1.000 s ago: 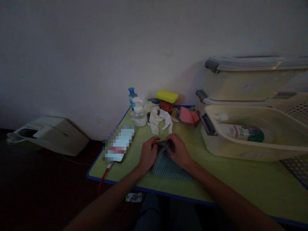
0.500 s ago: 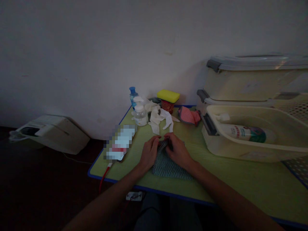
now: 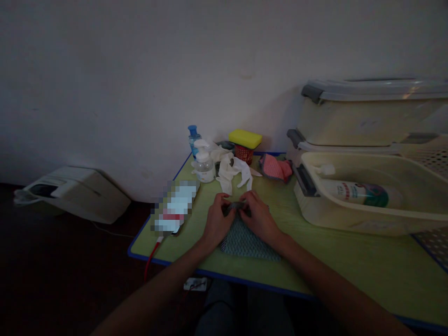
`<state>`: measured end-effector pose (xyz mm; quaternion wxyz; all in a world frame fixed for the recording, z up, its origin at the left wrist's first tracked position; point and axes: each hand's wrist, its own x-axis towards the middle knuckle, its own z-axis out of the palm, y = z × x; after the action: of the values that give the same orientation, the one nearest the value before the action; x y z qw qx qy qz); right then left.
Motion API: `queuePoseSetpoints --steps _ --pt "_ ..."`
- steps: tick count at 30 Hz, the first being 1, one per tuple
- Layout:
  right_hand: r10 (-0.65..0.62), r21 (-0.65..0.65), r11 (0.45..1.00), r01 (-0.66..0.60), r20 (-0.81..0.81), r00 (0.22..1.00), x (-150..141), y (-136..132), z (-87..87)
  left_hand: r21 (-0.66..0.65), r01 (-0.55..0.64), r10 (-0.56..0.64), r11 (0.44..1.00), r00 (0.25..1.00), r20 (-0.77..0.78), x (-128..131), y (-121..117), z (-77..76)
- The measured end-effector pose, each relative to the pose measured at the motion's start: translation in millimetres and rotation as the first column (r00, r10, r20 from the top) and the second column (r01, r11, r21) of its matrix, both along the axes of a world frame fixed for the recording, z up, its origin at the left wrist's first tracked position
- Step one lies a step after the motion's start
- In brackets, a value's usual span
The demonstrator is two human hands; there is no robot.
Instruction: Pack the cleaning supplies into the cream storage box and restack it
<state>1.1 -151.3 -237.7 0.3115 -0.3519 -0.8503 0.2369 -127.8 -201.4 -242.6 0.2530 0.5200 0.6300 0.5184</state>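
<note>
A teal mesh cloth [image 3: 243, 241] lies flat on the green table [image 3: 336, 252] near its front edge. My left hand [image 3: 216, 223] and my right hand [image 3: 259, 219] rest side by side on the cloth's far end. Both have their fingers curled, pinching the cloth's far edge between them. The room is dim, so finer detail of the grip is lost.
Behind the hands lie white gloves [image 3: 233, 170], two pump bottles [image 3: 202, 163], a yellow sponge [image 3: 245, 138] on a red basket, and a pink cloth [image 3: 275, 168]. A blurred-out phone [image 3: 174, 207] with a red cable lies left. Cream tubs [image 3: 371, 191] hold a bottle at right.
Both hands have shifted slightly away from me along the cloth, fingertips drawing closer together at its far edge. Nothing else on the table has moved.
</note>
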Motion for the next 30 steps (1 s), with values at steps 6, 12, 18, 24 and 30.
queuePoseSetpoints --steps 6,12,18,24,30 --pt "0.074 0.067 0.994 -0.081 0.097 0.992 -1 0 0.7 0.067 0.016 -0.01 0.998 0.995 -0.095 -2 1 -3.5" --pt "0.087 0.121 0.986 -0.11 0.183 0.979 -2 -1 1.8 0.068 0.058 -0.033 0.996 0.948 -0.318 -3 2 -4.1" --pt "0.065 0.196 0.974 -0.118 0.254 0.965 0 -3 0.7 0.046 0.041 -0.015 0.998 0.892 -0.452 -2 0 -6.4" --pt "0.025 0.242 0.962 -0.124 0.375 0.927 -2 -6 3.8 0.003 0.017 -0.012 1.0 0.828 -0.561 -2 -3 -4.8" --pt "0.08 0.262 0.946 -0.188 0.374 0.924 10 -11 5.3 -0.01 0.029 -0.029 1.0 0.788 -0.615 -1 -5 -3.8"
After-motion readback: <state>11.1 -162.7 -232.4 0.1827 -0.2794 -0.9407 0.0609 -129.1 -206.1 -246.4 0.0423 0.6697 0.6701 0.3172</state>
